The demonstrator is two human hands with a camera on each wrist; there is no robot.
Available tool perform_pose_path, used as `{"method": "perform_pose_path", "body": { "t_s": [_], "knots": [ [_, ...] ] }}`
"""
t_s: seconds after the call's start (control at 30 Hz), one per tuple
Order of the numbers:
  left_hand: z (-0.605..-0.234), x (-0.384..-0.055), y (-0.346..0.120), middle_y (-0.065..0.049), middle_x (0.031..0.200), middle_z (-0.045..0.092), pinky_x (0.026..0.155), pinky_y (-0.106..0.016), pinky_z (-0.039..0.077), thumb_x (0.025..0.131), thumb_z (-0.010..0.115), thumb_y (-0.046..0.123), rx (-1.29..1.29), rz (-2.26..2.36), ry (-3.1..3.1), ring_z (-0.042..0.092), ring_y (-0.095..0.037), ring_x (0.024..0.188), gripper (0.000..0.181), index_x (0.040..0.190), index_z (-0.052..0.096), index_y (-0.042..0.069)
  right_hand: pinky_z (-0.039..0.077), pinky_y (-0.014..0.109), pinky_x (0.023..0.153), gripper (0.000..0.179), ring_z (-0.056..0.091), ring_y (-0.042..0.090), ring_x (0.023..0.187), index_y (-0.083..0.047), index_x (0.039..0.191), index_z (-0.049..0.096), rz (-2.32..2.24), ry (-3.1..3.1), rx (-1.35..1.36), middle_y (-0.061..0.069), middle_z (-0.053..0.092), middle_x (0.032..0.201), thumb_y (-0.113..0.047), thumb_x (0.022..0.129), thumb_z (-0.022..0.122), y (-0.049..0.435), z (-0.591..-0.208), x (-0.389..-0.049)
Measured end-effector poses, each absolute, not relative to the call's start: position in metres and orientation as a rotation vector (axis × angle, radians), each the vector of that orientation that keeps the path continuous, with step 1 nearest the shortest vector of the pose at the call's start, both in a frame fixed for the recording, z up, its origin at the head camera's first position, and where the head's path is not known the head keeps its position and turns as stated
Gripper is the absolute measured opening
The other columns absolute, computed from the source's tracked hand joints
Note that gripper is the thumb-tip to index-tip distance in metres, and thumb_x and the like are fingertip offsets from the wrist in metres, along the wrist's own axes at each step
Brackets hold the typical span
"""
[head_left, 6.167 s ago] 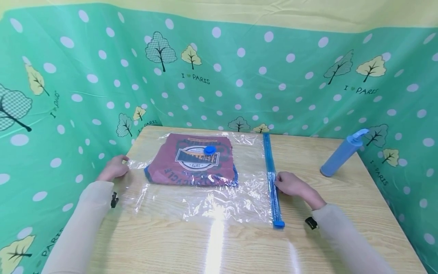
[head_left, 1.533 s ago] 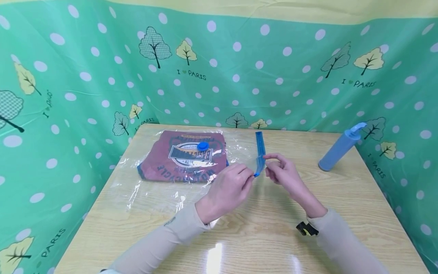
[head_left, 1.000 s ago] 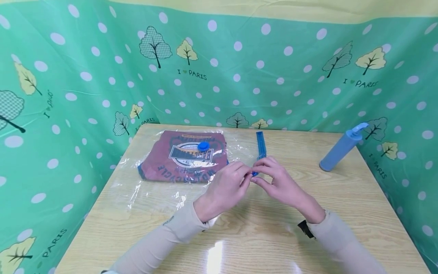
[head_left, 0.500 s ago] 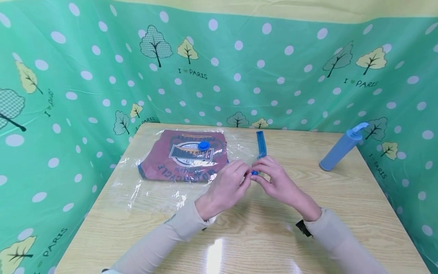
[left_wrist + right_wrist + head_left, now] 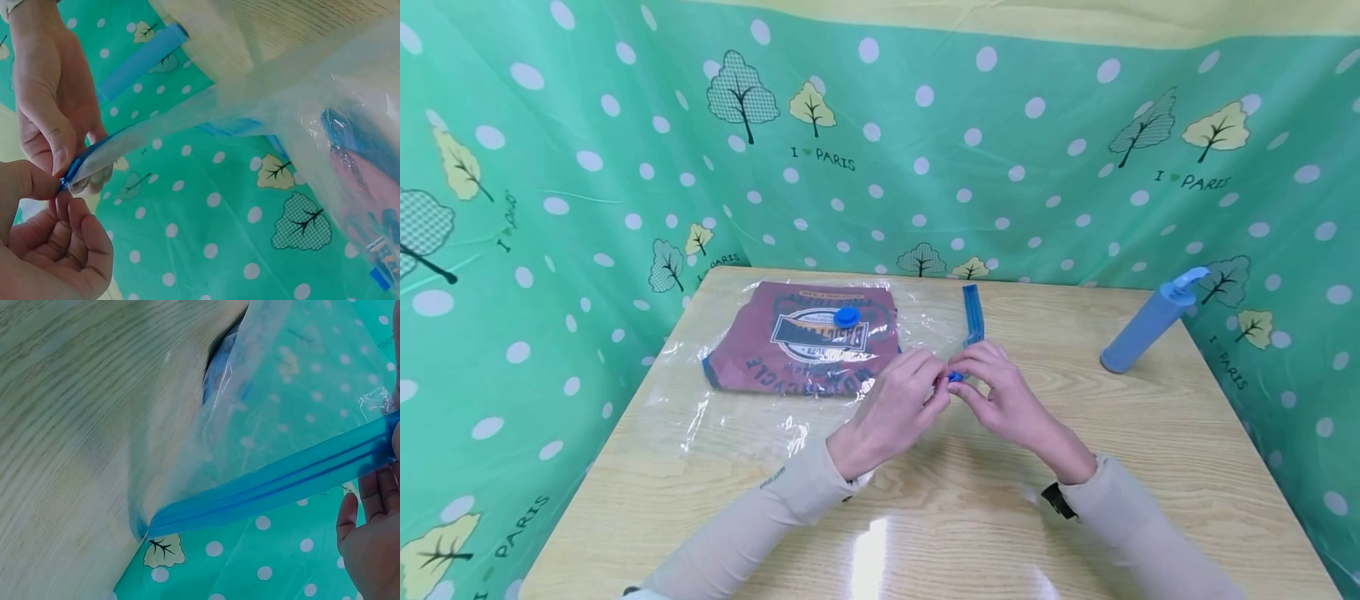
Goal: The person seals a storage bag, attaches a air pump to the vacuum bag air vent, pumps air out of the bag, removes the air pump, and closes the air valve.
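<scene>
A clear vacuum storage bag [image 5: 730,433] lies on the table, with a folded maroon printed garment [image 5: 745,354] inside and a round blue valve [image 5: 847,317] on top. Along its right side runs a blue zip strip [image 5: 973,312], whose near end is raised off the table. My left hand [image 5: 895,408] pinches that near end between thumb and forefinger. Opposite it, my right hand [image 5: 1003,396] pinches the zip at a small bright blue piece [image 5: 955,377]. In the left wrist view both hands meet at the strip's tip, partly covering it.
A blue hand pump [image 5: 1142,333] with a pale nozzle stands at the table's right side, close to the curtain. Green dotted curtains [image 5: 1045,225] enclose the back and sides of the wooden table [image 5: 1075,333].
The left hand has come from the bag's left edge to the zip's near end, now lifted. The right hand has joined it there. Over the last second both have barely moved.
</scene>
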State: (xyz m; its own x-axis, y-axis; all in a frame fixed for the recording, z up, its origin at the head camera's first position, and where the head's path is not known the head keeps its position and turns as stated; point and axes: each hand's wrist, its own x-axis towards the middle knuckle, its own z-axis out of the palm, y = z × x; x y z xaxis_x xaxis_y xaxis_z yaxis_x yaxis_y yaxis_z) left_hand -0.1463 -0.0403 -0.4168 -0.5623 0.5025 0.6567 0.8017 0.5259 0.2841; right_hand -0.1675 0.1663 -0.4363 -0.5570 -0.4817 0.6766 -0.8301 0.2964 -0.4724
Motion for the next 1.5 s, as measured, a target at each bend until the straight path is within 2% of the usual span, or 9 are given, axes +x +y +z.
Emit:
{"method": "perform_pose_path", "body": {
  "t_s": [0.5, 0.67, 0.77, 0.9, 1.0, 1.13, 1.23, 1.37, 1.5],
  "knots": [
    [-0.419, -0.146, -0.043, 0.001, 0.087, 0.059, 0.069, -0.023, 0.044, 0.096, 0.063, 0.004, -1.087, -0.759, -2.304, 0.052, -0.013, 0.078, 0.004, 0.096, 0.068, 0.005, 0.045, 0.035, 0.09, 0.032, 0.062, 0.027, 0.101, -0.003, 0.104, 0.077, 1.192, -2.156, 1.186, 0.007, 0.072, 0.105, 0.017, 0.08, 0.079, 0.165, -0.438, -0.165],
    [-0.414, -0.149, -0.046, 0.002, 0.09, 0.055, 0.068, -0.026, 0.042, 0.103, 0.057, 0.014, -1.113, -0.599, -2.392, 0.051, -0.015, 0.082, 0.01, 0.1, 0.066, 0.009, 0.044, 0.036, 0.09, 0.029, 0.061, 0.027, 0.1, -0.002, 0.104, 0.077, 1.163, -2.143, 1.195, 0.006, 0.072, 0.105, 0.015, 0.081, 0.08, 0.165, -0.437, -0.166],
    [-0.409, -0.151, -0.048, 0.003, 0.091, 0.058, 0.067, -0.027, 0.044, 0.108, 0.055, 0.019, -1.155, -0.485, -2.435, 0.054, -0.016, 0.083, 0.015, 0.105, 0.067, 0.011, 0.044, 0.037, 0.091, 0.028, 0.061, 0.027, 0.1, 0.0, 0.104, 0.077, 1.152, -2.144, 1.188, 0.007, 0.072, 0.105, 0.014, 0.08, 0.081, 0.166, -0.437, -0.167],
    [-0.404, -0.154, -0.05, 0.003, 0.09, 0.062, 0.065, -0.026, 0.046, 0.107, 0.058, 0.017, -1.235, -0.421, -2.449, 0.058, -0.015, 0.08, 0.013, 0.111, 0.07, 0.012, 0.044, 0.037, 0.092, 0.027, 0.061, 0.027, 0.101, 0.001, 0.104, 0.077, 1.153, -2.159, 1.178, 0.007, 0.073, 0.106, 0.012, 0.08, 0.082, 0.167, -0.439, -0.167],
    [-0.403, -0.157, -0.051, 0.005, 0.084, 0.059, 0.062, -0.025, 0.043, 0.104, 0.062, 0.014, -1.29, -0.405, -2.406, 0.055, -0.013, 0.074, 0.01, 0.109, 0.07, 0.012, 0.044, 0.036, 0.092, 0.026, 0.061, 0.027, 0.101, 0.0, 0.103, 0.077, 1.174, -2.161, 1.169, 0.007, 0.073, 0.105, 0.011, 0.08, 0.083, 0.168, -0.44, -0.167],
    [-0.406, -0.162, -0.052, 0.006, 0.075, 0.05, 0.057, -0.022, 0.035, 0.097, 0.066, 0.01, -1.335, -0.433, -2.293, 0.047, -0.011, 0.065, 0.004, 0.096, 0.068, 0.012, 0.046, 0.034, 0.093, 0.029, 0.062, 0.028, 0.102, -0.002, 0.103, 0.079, 1.229, -2.147, 1.148, 0.008, 0.074, 0.104, 0.013, 0.078, 0.083, 0.167, -0.442, -0.167],
    [-0.411, -0.166, -0.052, 0.006, 0.072, 0.046, 0.056, -0.021, 0.032, 0.094, 0.068, 0.007, -1.345, -0.466, -2.217, 0.043, -0.01, 0.063, 0.011, 0.086, 0.063, 0.013, 0.047, 0.032, 0.094, 0.031, 0.062, 0.029, 0.102, -0.003, 0.103, 0.079, 1.267, -2.131, 1.131, 0.008, 0.075, 0.104, 0.015, 0.078, 0.083, 0.165, -0.444, -0.167],
    [-0.413, -0.168, -0.054, 0.007, 0.072, 0.046, 0.058, -0.02, 0.034, 0.09, 0.068, 0.005, -1.331, -0.483, -2.162, 0.044, -0.009, 0.064, 0.016, 0.081, 0.06, 0.014, 0.048, 0.027, 0.094, 0.031, 0.063, 0.03, 0.101, -0.002, 0.102, 0.08, 1.303, -2.109, 1.111, 0.01, 0.075, 0.102, 0.017, 0.077, 0.083, 0.165, -0.447, -0.169],
    [-0.41, -0.17, -0.056, 0.006, 0.073, 0.05, 0.059, -0.022, 0.036, 0.09, 0.068, 0.004, -1.308, -0.518, -2.195, 0.046, -0.01, 0.065, 0.014, 0.083, 0.061, 0.014, 0.048, 0.027, 0.093, 0.031, 0.062, 0.03, 0.101, -0.002, 0.101, 0.079, 1.289, -2.117, 1.108, 0.009, 0.074, 0.101, 0.018, 0.078, 0.082, 0.166, -0.447, -0.173]
  ]
}}
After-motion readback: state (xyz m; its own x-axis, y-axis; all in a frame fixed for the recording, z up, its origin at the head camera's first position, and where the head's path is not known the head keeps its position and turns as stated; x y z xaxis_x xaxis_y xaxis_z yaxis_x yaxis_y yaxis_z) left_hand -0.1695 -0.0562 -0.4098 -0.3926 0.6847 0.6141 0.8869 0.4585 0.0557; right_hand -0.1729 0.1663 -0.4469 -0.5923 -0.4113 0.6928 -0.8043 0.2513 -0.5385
